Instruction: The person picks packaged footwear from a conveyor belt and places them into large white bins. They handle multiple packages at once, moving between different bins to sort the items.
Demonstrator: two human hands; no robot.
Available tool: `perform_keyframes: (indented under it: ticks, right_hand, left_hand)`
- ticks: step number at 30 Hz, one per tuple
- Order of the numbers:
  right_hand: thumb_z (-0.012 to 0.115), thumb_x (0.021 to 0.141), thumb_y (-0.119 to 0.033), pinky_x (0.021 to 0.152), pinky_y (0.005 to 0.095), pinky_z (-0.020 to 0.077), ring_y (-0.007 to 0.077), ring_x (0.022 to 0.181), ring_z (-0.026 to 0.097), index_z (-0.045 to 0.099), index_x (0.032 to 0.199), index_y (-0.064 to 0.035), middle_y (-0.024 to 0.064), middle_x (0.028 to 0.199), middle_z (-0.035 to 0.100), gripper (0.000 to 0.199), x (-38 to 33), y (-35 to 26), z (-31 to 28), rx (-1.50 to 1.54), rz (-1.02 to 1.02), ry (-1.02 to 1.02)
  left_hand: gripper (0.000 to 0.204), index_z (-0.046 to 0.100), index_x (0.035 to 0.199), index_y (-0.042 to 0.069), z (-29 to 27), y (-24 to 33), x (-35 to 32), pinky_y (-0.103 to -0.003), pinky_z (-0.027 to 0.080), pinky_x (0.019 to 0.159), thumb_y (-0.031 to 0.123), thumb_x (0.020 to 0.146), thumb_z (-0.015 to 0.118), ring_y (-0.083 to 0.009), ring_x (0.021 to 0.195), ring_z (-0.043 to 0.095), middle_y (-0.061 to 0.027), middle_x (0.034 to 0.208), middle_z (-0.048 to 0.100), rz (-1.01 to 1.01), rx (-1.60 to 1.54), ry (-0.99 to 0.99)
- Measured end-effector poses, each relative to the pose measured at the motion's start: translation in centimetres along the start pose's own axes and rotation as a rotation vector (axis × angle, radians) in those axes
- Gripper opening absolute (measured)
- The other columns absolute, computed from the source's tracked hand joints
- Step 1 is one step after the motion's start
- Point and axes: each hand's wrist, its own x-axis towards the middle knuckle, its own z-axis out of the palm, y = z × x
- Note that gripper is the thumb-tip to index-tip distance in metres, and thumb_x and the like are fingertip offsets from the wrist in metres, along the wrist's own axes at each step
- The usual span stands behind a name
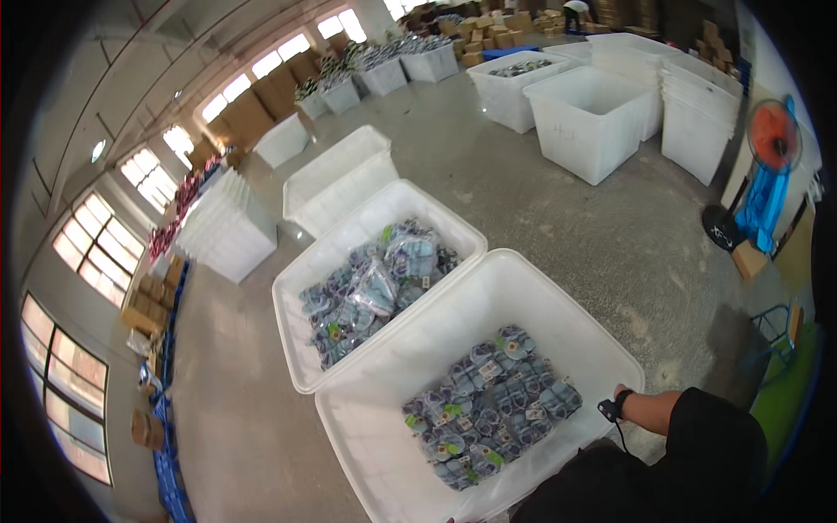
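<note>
While I stand over the nearest white tub (558, 301), my right hand (621, 394) rests at its right rim, close to the near corner. Only the wrist with a dark strap shows above my black sleeve (697, 436), so I cannot tell whether the fingers grip the rim or lie loose. My left hand is out of sight.

The tub is a big rectangular bin of pale, slightly see-through plastic with a rolled rim and tall walls. On its bottom, toward the near side, lies a heap of bagged items (488, 405) in clear wrap, blue-grey and purple with small green and white tags; they overlap too much for me to count.

A second tub (301, 288) touches its far left side and holds a similar pile of packets (375, 288), looser and higher. Behind that comes a third tub (336, 179), whose inside I cannot see into. That makes three in this row on the grey concrete floor (558, 200). More white tubs (593, 122) stand well apart at the far right, and a red fan (774, 135) stands by the right wall.
</note>
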Motion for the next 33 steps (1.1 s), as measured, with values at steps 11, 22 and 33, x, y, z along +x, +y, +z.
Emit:
perform_keyframes:
  ticks: [11,22,33]
  right_hand:
    - [0.064,0.087,-0.054,0.098,0.0461,0.0509,0.0406,0.120,0.056,0.014,0.153,-0.0005,0.0322,0.146,0.038,0.099,-13.6,-2.7,10.8,-0.400,-0.021,-0.671]
    - [0.063,0.095,-0.038,0.077,0.0366,0.0579,0.0258,0.100,0.068,0.056,0.127,0.0037,0.0181,0.119,0.065,0.053,-8.2,-17.7,-0.9,-0.551,-0.527,-0.795]
    - [0.063,0.094,-0.028,0.080,0.0375,0.0570,0.0244,0.090,0.068,0.061,0.112,0.0028,0.0149,0.104,0.067,0.036,-13.5,-43.5,-1.6,-0.327,-0.547,-0.573]
  left_hand:
    - [0.070,0.054,0.119,0.006,3.7,16.1,-7.4,-0.043,0.045,0.056,0.068,0.085,0.047,-0.0274,0.065,0.052,-0.0118,0.086,0.061,0.145,0.249,-0.093]
    - [0.037,0.057,0.100,0.014,30.5,10.0,-7.5,-0.036,0.035,0.055,0.050,0.092,0.053,-0.0224,0.060,0.038,-0.0063,0.075,0.049,0.127,0.520,-0.095]
    - [0.035,0.051,0.113,0.011,49.6,6.1,-10.1,-0.038,0.037,0.071,0.041,0.095,0.051,-0.0252,0.080,0.043,-0.0092,0.096,0.049,0.221,0.686,-0.267]
